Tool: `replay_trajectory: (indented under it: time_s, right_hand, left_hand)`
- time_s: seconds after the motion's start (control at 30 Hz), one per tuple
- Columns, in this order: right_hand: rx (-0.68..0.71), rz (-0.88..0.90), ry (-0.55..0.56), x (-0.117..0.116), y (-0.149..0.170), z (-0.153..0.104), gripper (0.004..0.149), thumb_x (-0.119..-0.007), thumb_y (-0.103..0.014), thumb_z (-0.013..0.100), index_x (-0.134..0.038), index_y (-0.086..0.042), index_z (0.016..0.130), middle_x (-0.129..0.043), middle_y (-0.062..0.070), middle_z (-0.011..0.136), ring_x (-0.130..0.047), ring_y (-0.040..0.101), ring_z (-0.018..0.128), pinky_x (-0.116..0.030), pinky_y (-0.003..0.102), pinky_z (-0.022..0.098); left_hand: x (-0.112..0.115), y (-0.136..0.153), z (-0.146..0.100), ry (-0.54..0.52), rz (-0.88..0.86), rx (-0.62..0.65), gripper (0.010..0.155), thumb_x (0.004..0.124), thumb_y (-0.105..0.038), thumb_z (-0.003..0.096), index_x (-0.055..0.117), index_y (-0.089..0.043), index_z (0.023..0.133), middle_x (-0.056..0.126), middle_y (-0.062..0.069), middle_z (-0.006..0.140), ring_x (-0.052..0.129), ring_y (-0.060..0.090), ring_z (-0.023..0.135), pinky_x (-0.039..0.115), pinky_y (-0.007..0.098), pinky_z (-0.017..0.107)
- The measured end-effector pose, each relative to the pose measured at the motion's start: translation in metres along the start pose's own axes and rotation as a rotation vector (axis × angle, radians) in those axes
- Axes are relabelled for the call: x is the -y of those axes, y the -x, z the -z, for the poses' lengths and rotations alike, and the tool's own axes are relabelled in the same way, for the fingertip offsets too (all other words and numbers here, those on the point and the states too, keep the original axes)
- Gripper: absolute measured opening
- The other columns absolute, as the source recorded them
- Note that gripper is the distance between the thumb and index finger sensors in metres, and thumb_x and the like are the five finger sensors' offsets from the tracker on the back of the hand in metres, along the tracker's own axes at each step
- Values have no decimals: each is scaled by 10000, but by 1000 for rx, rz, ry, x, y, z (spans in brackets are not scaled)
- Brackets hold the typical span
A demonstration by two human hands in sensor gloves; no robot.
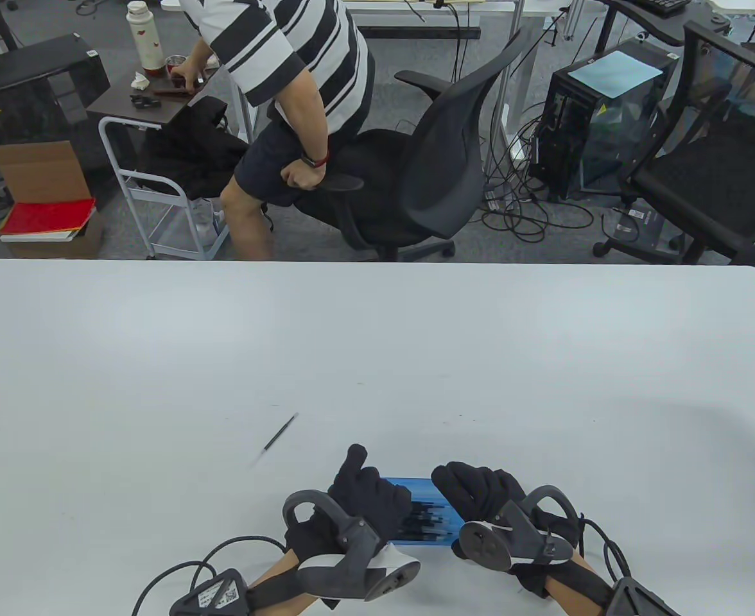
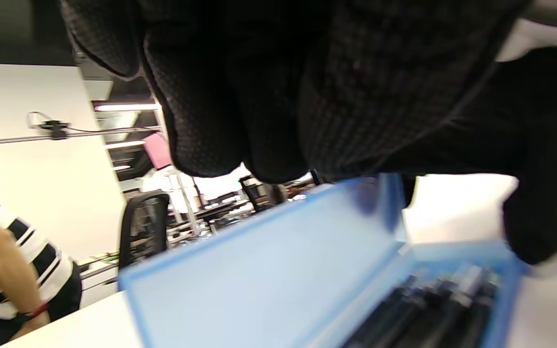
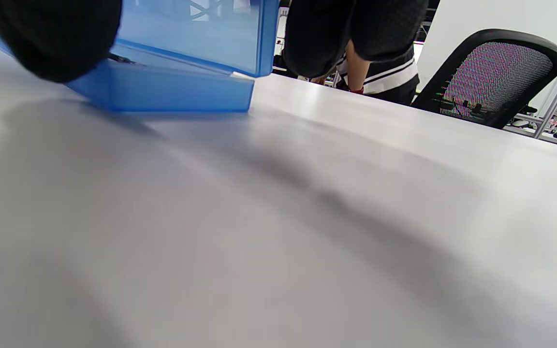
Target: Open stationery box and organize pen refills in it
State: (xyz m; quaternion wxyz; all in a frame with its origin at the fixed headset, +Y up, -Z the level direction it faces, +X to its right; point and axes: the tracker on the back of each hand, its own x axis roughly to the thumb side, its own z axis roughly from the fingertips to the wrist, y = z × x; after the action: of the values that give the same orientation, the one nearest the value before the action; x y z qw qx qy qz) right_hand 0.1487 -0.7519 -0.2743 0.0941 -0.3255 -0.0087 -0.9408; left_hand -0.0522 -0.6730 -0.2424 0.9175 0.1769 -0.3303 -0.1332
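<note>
1. Big white table (image 1: 377, 359) takes up most of the table view, and everything happens right at its near edge.
2. Behind it there's a person in a striped shirt (image 1: 300, 58) half-sitting on a black office chair (image 1: 429, 186), plus a second mesh chair (image 3: 493, 77) that the right wrist view catches.
3. The left hand (image 1: 368, 500) is at the left end of the box with its fingers curled over the lid's edge. From the left wrist view it looks like they're holding the lid up, though the contact spot itself is dark and blurry.
4. The right hand (image 1: 480, 491) is at the right end of the box, fingers curled down around it. The right wrist view shows one fingertip against the base's side.
5. The stationery box (image 1: 419, 513) is translucent blue and sits between the two hands. Its lid (image 2: 269, 270) is tilted up and partly open.
6. Dark pen refills (image 2: 433, 309) lie packed side by side in the base.
7. One loose refill (image 1: 280, 431) lies alone on the table, up and to the left of the box, well apart from both hands.
</note>
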Motion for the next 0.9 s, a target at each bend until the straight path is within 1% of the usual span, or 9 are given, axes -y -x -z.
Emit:
replay_trajectory:
  time_s: [0.13, 0.33, 0.47, 0.6, 0.7, 0.73, 0.9]
  right_hand:
    - [1, -1, 0, 0, 0, 0, 1133, -760, -594, 416, 55, -199, 1098, -248, 132, 1215, -656, 412, 1051, -607, 596, 781]
    - [1, -3, 1, 0, 0, 0, 1132, -760, -595, 415, 53, -200, 1097, -248, 131, 1215, -657, 410, 1050, -607, 596, 782]
    - [0, -3, 0, 0, 0, 0, 1132, -760, -595, 415, 52, -198, 1097, -247, 132, 1215, -655, 412, 1051, -606, 596, 782]
    - [1, -1, 0, 0, 0, 0, 1132, -760, -594, 416, 53, -201, 1097, -247, 132, 1215, -654, 411, 1052, -606, 596, 782]
    - [2, 1, 0, 0, 0, 0, 1134, -761, -594, 415, 54, -200, 1098, -245, 133, 1215, -655, 409, 1052, -606, 597, 782]
    - [2, 1, 0, 0, 0, 0, 1134, -761, -594, 415, 55, -201, 1098, -246, 131, 1215, -656, 411, 1051, -605, 596, 783]
    - [2, 3, -1, 0, 0, 0, 1134, -761, -594, 415, 55, -201, 1097, -243, 132, 1215, -654, 412, 1051, -606, 597, 782]
  left_hand:
    - [1, 25, 3, 25, -27, -123, 496, 944, -331, 445, 856, -201, 916, 1015, -29, 802, 1040, 247, 755, 609, 647, 757]
    - [20, 64, 8, 116, -86, -301, 506, 944, -324, 450, 848, -189, 928, 1008, -14, 817, 1031, 268, 765, 605, 653, 754]
    - [45, 90, 12, 222, -112, -424, 520, 948, -334, 447, 846, -180, 933, 1007, -5, 821, 1031, 275, 766, 614, 647, 752]
    - [68, 109, 13, 312, -143, -524, 546, 950, -347, 445, 834, -172, 949, 996, 7, 840, 1017, 292, 781, 611, 651, 749]
    - [85, 120, 13, 371, -139, -573, 562, 954, -353, 443, 825, -171, 959, 986, 12, 856, 1007, 298, 793, 604, 652, 752]
    - [92, 124, 14, 406, -144, -590, 568, 954, -356, 443, 821, -169, 963, 982, 13, 861, 1003, 301, 799, 603, 651, 753]
    - [116, 138, 13, 494, -124, -673, 596, 959, -374, 439, 809, -163, 976, 972, 34, 877, 991, 316, 813, 594, 656, 753]
